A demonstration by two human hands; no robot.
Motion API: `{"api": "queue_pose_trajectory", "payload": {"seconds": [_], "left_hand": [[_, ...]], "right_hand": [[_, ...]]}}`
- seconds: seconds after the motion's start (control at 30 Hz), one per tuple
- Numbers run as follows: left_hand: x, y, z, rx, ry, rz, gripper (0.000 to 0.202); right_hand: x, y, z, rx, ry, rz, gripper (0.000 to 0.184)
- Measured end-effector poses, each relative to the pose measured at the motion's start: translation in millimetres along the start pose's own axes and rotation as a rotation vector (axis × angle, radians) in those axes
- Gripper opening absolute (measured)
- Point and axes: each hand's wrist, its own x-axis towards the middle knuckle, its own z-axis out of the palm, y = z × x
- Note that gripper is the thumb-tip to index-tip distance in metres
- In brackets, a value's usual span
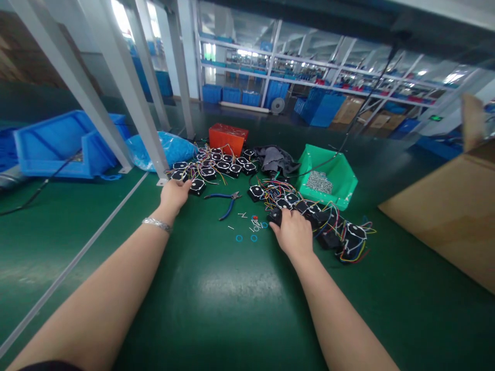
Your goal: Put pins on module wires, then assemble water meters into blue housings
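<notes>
My left hand point(175, 197) is at the left end of a pile of black boxy parts with coloured wires point(223, 166). Its fingers are closed at the edge of one black wired part point(197, 186). My right hand point(296, 233) wraps round a dark rounded object point(275, 215) beside a second group of black wired parts point(289, 200); its kind is unclear, as the hand covers most of it. Blue-handled pliers point(228, 198) lie open between my hands. Nearer to me are blue rings point(254, 238) and several small pale pins point(242, 215).
A green bin point(342, 178) holds small metal pieces. Behind the piles are an orange-red box point(228, 138) and a dark cloth point(276, 158). Grey metal posts point(127, 77) and a blue bin point(50, 149) stand left, a cardboard box point(444, 206) right. A black cable point(367, 98) hangs from above.
</notes>
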Motion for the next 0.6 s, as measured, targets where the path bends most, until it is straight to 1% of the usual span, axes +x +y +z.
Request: {"api": "queue_pose_trajectory", "payload": {"seconds": [0.07, 0.1, 0.13, 0.17, 0.2, 0.23, 0.27, 0.3, 0.33, 0.37, 0.43, 0.47, 0.5, 0.53, 0.6], "left_hand": [[-13.2, 4.4, 4.6, 0.154, 0.119, 0.120, 0.030], [-22.8, 6.3, 7.3, 0.265, 0.179, 0.216, 0.033], [-34.1, 7.9, 10.3, 0.355, 0.197, 0.312, 0.034], [-46.8, 9.2, 13.4, 0.397, 0.163, 0.391, 0.033], [-60.6, 10.1, 16.4, 0.381, 0.081, 0.439, 0.032], [-75.0, 10.7, 19.1, 0.316, -0.028, 0.441, 0.032], [-89.7, 10.8, 21.3, 0.227, -0.158, 0.402, 0.033], [-104.2, 10.6, 22.8, 0.120, -0.298, 0.328, 0.034], [-118.0, 10.1, 23.7, 0.008, -0.431, 0.235, 0.036], [-130.7, 9.3, 23.9, -0.111, -0.540, 0.129, 0.039], [-150.8, 7.2, 22.6, -0.369, -0.713, -0.049, 0.041], [-157.6, 5.9, 21.4, -0.490, -0.778, -0.104, 0.040], [-162.3, 4.5, 19.9, -0.596, -0.813, -0.135, 0.038], [-164.8, 2.9, 18.3, -0.677, -0.815, -0.154, 0.034], [-164.6, -1.3, 14.9, -0.759, -0.736, -0.187, 0.025]], "right_hand": [[0.4, -0.2, 1.3, 0.008, -0.012, 0.005, 0.033], [0.9, 0.1, 1.7, 0.018, -0.013, 0.008, 0.032], [1.4, 0.5, 1.8, 0.032, -0.006, 0.010, 0.033], [2.0, 0.9, 1.5, 0.051, 0.013, 0.014, 0.034], [2.3, 1.0, 1.0, 0.076, 0.048, 0.016, 0.036], [2.3, 0.5, 0.2, 0.112, 0.101, 0.010, 0.038], [1.6, -0.9, -0.9, 0.161, 0.170, -0.008, 0.039], [0.2, -3.4, -2.1, 0.226, 0.253, -0.041, 0.039], [-2.2, -7.1, -3.5, 0.301, 0.340, -0.091, 0.038], [-5.6, -12.1, -4.9, 0.383, 0.421, -0.154, 0.036], [-14.8, -24.8, -7.6, 0.537, 0.535, -0.294, 0.034], [-20.0, -31.7, -8.8, 0.596, 0.553, -0.363, 0.035], [-24.9, -38.1, -9.8, 0.643, 0.544, -0.435, 0.036], [-28.9, -43.4, -10.6, 0.678, 0.515, -0.504, 0.039], [-32.5, -48.8, -11.8, 0.715, 0.430, -0.582, 0.043]]}}
